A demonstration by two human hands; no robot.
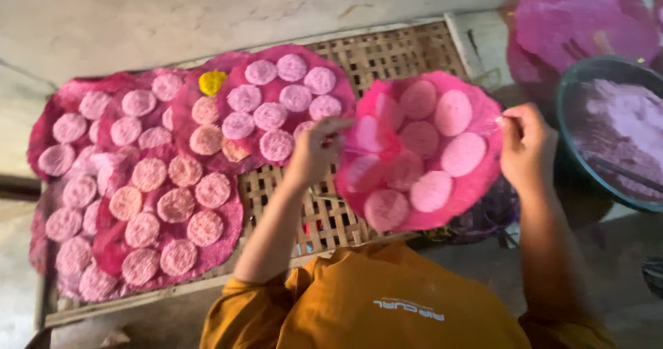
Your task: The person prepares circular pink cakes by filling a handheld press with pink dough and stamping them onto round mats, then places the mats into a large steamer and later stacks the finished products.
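Observation:
My left hand [316, 150] and my right hand [526, 143] hold a round pink sheet [421, 152] by its left and right edges, lifted above a woven bamboo tray [387, 52]. Several pale pink round discs lie on the sheet. Both hands pinch its rim. Three similar pink sheets [269, 104] with discs lie flat on the tray to the left, overlapping one another. A small yellow lump [212, 81] sits on one of them. My orange sleeves show at the bottom.
A dark bowl [611, 131] with pale purple paste stands at the right. Behind it lie large magenta sheets [577, 17]. A pale wall or floor runs along the top, beyond the tray's far edge.

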